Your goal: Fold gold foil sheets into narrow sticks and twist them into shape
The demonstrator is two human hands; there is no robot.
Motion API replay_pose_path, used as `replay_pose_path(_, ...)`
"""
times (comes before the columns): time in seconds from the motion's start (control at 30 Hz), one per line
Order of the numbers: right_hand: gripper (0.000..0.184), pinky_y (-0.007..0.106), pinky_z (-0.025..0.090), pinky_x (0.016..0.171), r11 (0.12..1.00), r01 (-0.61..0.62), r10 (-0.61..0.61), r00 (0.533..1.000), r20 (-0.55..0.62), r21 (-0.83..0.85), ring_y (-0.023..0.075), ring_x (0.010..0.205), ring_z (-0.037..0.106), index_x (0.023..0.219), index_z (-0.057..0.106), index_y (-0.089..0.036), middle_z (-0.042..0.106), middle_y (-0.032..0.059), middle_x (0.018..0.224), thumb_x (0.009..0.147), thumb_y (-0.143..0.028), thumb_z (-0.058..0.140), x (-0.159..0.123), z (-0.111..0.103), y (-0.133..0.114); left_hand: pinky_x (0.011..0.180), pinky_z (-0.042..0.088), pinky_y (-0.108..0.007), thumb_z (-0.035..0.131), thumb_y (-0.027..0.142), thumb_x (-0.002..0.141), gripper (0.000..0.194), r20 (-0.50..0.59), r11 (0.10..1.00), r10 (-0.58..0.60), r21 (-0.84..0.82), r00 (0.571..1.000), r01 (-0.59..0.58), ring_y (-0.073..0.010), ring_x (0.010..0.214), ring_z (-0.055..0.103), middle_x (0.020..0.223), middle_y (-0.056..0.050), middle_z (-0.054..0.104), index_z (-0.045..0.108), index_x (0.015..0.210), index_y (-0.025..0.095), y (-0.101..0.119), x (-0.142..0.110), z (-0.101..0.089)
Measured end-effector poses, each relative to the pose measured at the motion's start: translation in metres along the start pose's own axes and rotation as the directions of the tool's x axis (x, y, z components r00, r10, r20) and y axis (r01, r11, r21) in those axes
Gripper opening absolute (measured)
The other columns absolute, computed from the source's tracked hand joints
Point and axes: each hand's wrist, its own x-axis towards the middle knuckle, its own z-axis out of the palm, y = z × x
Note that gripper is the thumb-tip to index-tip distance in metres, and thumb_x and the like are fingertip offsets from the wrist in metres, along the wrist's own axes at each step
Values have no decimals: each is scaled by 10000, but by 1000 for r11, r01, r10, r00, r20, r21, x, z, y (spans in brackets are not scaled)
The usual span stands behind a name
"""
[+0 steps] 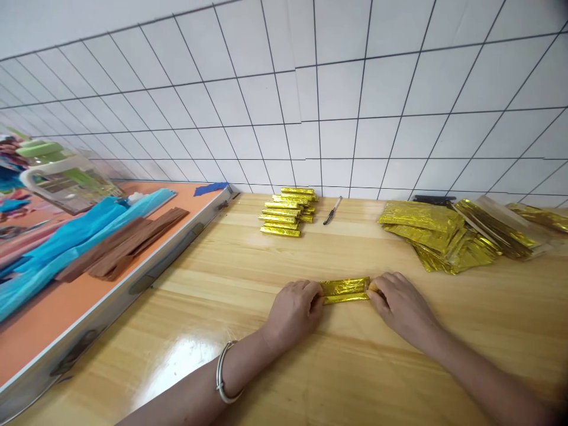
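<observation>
A strip of shiny gold foil, partly folded over along its near edge, lies on the wooden table between my hands. My left hand pinches its left end, the fingers curled down over it. At the other end, my right hand grips the foil with thumb and fingers closed. Beyond them, a small pile of narrow rolled or folded gold foil sticks sits near the wall. To the right lies a heap of flat gold foil sheets.
A pen lies beside the pile of sticks. On the left, an orange board with a raised edge holds blue crepe paper, brown paper strips and a clear jug. A white tiled wall closes off the back.
</observation>
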Motion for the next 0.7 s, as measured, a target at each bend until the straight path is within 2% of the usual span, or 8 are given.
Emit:
replay_pose_path(0.17, 122, 319, 360, 697, 999, 4, -5, 1000, -27, -40, 207, 770, 488, 744, 516, -202, 568, 51, 760, 851, -204, 457, 1, 2, 1, 637, 362, -242, 491, 162, 814, 48, -4, 999, 7, 34, 1000, -7, -146, 690, 531, 734, -12, 580, 518, 780, 183, 0, 1, 2)
replay_pose_path(0.53, 108, 323, 365, 678, 999, -35, 34, 994, -102, -11, 215, 763, 485, 739, 467, -216, 551, 45, 762, 837, -254, 491, -4, 12, 5, 656, 387, -261, 463, 169, 857, 62, 0, 998, 20, 52, 1000, -20, -154, 729, 518, 816, -17, 567, 521, 845, 187, 3, -3, -1)
replay_pose_path(0.63, 120, 323, 364, 663, 999, -49, 48, 992, -120, -7, 216, 752, 481, 743, 445, -218, 545, 42, 756, 840, -271, 492, -5, 12, 5, 716, 409, -280, 456, 136, 863, 107, 50, 980, 172, 94, 984, -177, -172, 829, 507, 922, -38, 562, 541, 906, 185, 5, -4, -4)
replay_pose_path(0.7, 130, 324, 363, 660, 999, -51, 50, 991, -127, -5, 216, 750, 480, 739, 434, -221, 543, 39, 755, 842, -276, 491, -5, 12, 5, 760, 414, -300, 463, 137, 872, 132, 113, 940, 310, 115, 944, -322, -183, 878, 494, 960, -38, 565, 551, 955, 188, 5, -4, -7)
